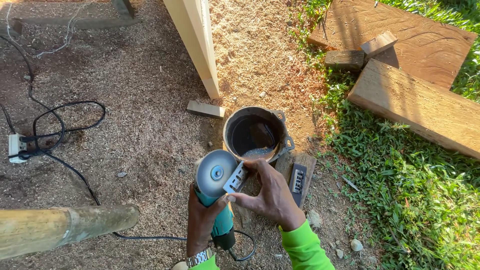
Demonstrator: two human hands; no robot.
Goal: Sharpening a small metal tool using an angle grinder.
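Left hand (201, 220) is clamped round the teal body of an angle grinder (216, 200), disc facing up. Right hand (270, 192) pinches a slotted metal blade (236, 178) between thumb and fingers, its edge against the disc. Grinder cord (75, 172) runs left across the sawdust to a white socket block (16, 148). A second blade (298, 180) lies on a small board just right of the hand. Beyond stands a dark pot (255, 134) holding water. A pale post (196, 45) rises behind; planks (415, 102) lie on grass to the right.
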